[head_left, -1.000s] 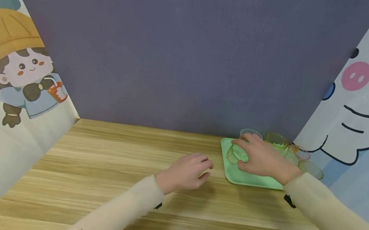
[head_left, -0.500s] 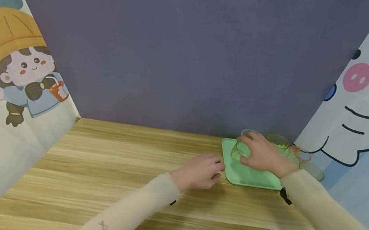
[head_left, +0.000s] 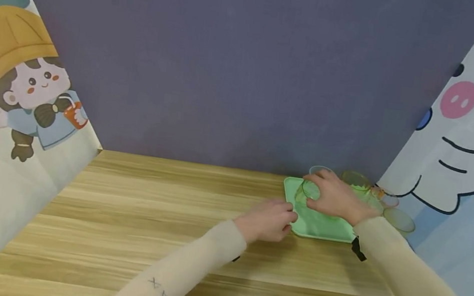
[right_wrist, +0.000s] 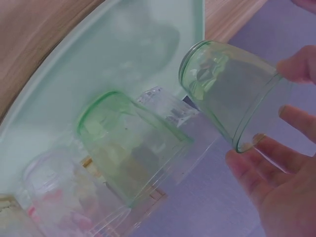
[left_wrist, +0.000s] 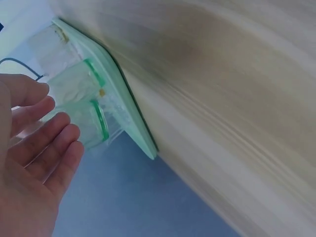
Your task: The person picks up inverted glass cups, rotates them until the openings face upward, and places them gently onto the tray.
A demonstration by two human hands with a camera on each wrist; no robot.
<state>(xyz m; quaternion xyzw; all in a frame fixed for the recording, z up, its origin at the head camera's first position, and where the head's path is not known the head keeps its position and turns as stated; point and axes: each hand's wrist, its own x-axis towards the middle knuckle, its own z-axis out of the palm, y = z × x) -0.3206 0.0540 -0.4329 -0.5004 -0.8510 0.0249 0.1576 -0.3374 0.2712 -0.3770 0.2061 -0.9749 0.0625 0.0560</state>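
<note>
My right hand [head_left: 337, 196] grips a green-tinted drinking glass [right_wrist: 227, 89] near its rim, thumb on one side and fingers on the other. That glass is at the left part of a light green tray [head_left: 321, 229]; whether its base touches the tray, I cannot tell. Close to the tray's left edge is my left hand [head_left: 270, 220], with nothing in its loosely bent fingers [left_wrist: 59, 143]. Another green glass [right_wrist: 123, 143] stands on the tray, with a clear glass [right_wrist: 170, 106] beside it.
More glasses crowd the tray's right side, among them a yellowish glass [head_left: 356, 178] and a pale glass [head_left: 400, 219] at the far right. A dark panel [head_left: 248, 68] rises behind the wooden table [head_left: 138, 235]. Printed sheets flank both sides.
My left hand has moved right, up to the tray's left edge. My right hand, still holding the green glass, has shifted only slightly.
</note>
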